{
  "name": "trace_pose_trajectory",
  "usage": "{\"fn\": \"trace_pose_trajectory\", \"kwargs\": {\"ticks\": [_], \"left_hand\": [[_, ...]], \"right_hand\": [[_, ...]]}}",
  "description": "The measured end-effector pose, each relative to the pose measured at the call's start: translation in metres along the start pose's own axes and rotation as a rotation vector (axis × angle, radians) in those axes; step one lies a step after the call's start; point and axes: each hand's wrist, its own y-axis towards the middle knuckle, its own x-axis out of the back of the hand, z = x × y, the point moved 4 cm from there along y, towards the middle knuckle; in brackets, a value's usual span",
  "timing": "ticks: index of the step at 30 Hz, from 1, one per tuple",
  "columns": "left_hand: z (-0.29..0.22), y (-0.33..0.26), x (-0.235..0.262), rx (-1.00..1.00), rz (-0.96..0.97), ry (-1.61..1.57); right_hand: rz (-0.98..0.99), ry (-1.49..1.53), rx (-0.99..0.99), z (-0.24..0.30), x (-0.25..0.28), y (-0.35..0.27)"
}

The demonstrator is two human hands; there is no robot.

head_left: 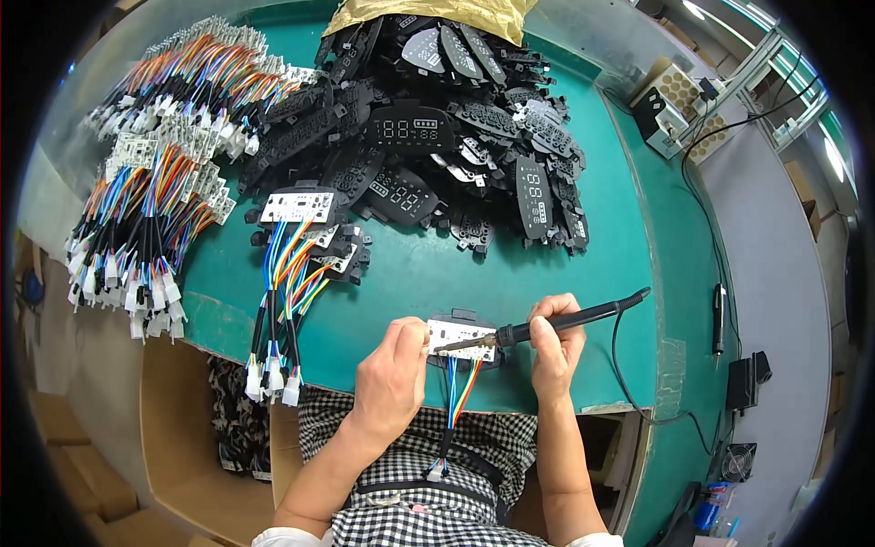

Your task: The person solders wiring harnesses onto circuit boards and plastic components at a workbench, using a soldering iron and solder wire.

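Note:
A white circuit board (451, 330) sits on a black plastic housing (465, 315) near the bench's front edge. Colored wires (453, 387) run from it over the edge to a white connector (437, 471). My right hand (556, 346) grips a black soldering iron (592, 315), whose metal tip points left and reaches across the board toward its left side. At the board's left edge, my left hand (392, 378) is closed in a pinch. What its fingertips hold, if anything, is hidden. Left of them lies a small stack of wired boards on housings (301, 208).
Black display panels (410, 128) are heaped at the back beneath a yellow bag (428, 14). Bundles of wired boards (150, 210) line the left side. The iron's cable (624, 383) loops right. Below the bench stands a cardboard box (182, 438); a small fan (736, 462) is at right.

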Motion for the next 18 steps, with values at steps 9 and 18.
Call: {"fn": "trace_pose_trajectory", "kwargs": {"ticks": [9,18], "left_hand": [[-0.002,-0.0009,0.0004,-0.002,-0.025,0.01],[-0.0019,-0.0011,-0.0003,-0.01,-0.03,0.031]], "right_hand": [[0.001,-0.026,-0.006,0.0026,-0.0018,-0.0005],[0.003,-0.043,-0.004,0.0005,-0.0008,0.0006]]}}
